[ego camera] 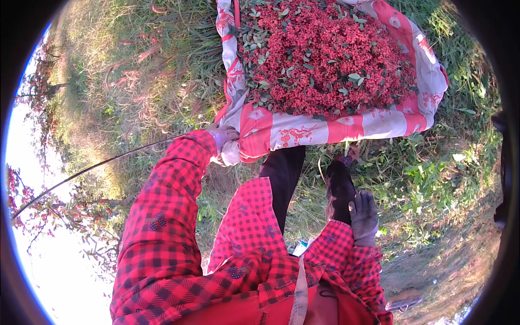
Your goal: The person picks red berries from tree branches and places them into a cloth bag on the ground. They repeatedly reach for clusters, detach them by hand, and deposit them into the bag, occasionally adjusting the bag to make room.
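Note:
A red and white patterned cloth (302, 132) lies spread before me with its edges raised into a rim. Heaped on it are clusters of small red berries (325, 61) mixed with green leaves. My left hand (222, 136) grips the near left corner of the cloth, beside a bunched white piece (230, 153). A dark glove covers my right hand (364, 217), which hangs by my right leg with the fingers extended and holds nothing.
Grass (162, 73) surrounds the cloth, with reddish seed heads at left. A thin dark stem (97, 163) arcs in from the left towards my left wrist. Branches with red berries (77, 203) stand at far left. A greyish item (404, 300) lies on the ground at lower right.

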Available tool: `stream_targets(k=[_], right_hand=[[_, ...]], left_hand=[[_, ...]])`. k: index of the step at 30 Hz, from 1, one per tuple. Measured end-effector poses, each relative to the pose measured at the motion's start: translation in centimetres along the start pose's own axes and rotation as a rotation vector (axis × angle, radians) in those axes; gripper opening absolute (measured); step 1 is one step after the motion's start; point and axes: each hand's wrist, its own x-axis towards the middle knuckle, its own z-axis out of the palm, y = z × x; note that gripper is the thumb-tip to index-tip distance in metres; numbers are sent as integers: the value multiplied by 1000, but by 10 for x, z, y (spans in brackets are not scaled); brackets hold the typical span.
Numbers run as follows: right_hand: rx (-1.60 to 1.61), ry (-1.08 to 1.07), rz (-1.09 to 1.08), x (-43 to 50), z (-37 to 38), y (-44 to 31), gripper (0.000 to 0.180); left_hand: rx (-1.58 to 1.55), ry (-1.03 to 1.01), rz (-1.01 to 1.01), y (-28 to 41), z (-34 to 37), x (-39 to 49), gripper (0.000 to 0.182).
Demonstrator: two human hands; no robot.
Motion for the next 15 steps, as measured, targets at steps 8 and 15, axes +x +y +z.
stream_targets(k=[8, 15], right_hand=[[-120, 158, 23, 5, -5, -18, 34], [-151, 242, 62, 5, 4, -15, 34]], left_hand=[[5, -215, -336, 32, -20, -11, 76], [-834, 856, -787, -54, -91, -8, 28]])
